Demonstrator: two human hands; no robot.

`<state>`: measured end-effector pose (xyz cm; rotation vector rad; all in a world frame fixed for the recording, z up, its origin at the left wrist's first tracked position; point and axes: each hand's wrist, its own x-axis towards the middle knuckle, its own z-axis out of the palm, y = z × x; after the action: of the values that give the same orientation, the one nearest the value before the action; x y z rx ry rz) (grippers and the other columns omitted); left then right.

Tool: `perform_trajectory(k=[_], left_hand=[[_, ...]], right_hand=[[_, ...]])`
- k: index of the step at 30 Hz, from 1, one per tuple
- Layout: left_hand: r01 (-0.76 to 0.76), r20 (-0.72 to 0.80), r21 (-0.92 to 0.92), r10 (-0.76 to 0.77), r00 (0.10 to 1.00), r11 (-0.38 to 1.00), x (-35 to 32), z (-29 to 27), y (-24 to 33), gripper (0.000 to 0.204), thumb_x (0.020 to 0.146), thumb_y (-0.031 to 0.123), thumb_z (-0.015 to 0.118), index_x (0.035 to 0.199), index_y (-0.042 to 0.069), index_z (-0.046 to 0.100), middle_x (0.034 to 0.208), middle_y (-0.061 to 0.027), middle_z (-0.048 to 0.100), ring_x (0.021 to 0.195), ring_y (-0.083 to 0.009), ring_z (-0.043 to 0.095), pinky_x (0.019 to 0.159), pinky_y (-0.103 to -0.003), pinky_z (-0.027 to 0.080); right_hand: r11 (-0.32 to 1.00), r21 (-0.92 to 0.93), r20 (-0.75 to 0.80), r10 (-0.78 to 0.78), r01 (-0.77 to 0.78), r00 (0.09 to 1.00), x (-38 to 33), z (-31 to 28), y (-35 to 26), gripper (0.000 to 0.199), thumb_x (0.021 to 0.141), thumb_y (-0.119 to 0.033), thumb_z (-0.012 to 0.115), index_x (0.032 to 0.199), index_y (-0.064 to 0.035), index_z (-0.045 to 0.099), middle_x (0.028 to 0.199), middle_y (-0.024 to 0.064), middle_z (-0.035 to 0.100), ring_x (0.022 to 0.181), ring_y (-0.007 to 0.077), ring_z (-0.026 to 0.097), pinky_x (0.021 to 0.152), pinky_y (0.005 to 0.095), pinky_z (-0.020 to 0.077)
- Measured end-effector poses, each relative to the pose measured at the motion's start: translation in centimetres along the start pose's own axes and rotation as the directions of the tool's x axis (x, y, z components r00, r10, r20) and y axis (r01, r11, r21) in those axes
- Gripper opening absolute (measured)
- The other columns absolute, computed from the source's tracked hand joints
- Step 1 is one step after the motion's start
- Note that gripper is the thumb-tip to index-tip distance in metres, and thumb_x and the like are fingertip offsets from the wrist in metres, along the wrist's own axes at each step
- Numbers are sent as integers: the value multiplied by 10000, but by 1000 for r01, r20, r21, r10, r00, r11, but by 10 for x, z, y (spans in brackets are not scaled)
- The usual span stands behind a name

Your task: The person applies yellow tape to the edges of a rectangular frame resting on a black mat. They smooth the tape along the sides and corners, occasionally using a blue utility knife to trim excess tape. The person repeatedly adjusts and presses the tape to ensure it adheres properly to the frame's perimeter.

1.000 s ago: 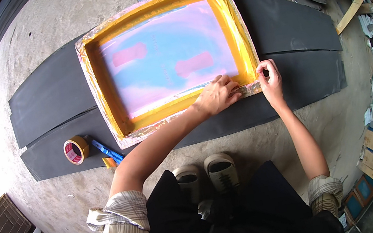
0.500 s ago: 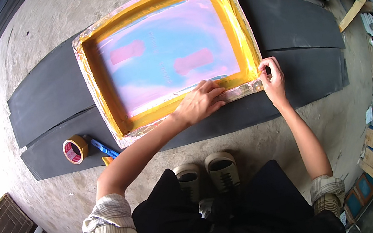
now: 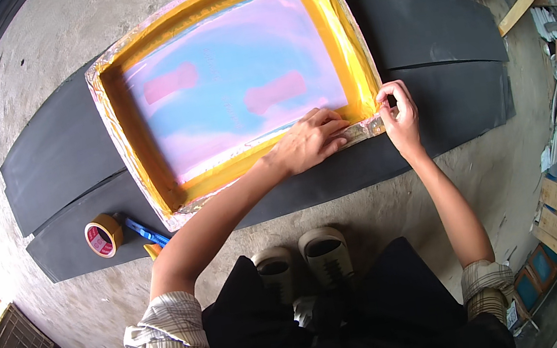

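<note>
1. Head view: our frame (image 3: 347, 46) lies on black sheets (image 3: 69, 141).
2. Our left hand (image 3: 310, 143), fingers bent, rests on its near edge; we cannot tell whether it grips.
3. Our right hand (image 3: 401, 119), thumb and forefinger meeting, touches its near right corner.

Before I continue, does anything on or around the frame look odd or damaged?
Yes, slightly: the yellow tape on the right inner side of the frame looks wrinkled, not smooth. I see no spill.
</note>
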<state>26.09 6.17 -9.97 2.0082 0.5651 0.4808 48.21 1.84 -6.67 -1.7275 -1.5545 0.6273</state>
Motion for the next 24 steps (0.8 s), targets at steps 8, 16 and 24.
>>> perform_trajectory(k=[8,16,24], left_hand=[[-74,6,29,74,997,997,26,6,1,320,896,246,609,1148,48,625,1060,-128,577,1017,-322,550,895,-419,472],[-89,-141,198,118,983,976,17,12,7,271,884,218,628,1100,53,632,963,-117,576,890,-309,573,799,-403,517],[60,-174,385,8,985,921,-71,-14,1,295,852,210,655,1096,46,629,937,-97,567,902,-246,575,715,-347,552]], right_hand=[[1000,-7,10,-25,25,1000,2,-2,1,188,718,103,498,847,-33,512,845,61,517,718,189,516,669,304,447],[995,-30,2,-94,94,996,3,1,2,201,714,118,493,842,-35,513,861,54,530,717,182,515,632,288,443],[997,23,41,-73,72,996,2,-2,4,200,737,130,474,857,-27,503,865,53,514,757,153,523,643,254,451]])
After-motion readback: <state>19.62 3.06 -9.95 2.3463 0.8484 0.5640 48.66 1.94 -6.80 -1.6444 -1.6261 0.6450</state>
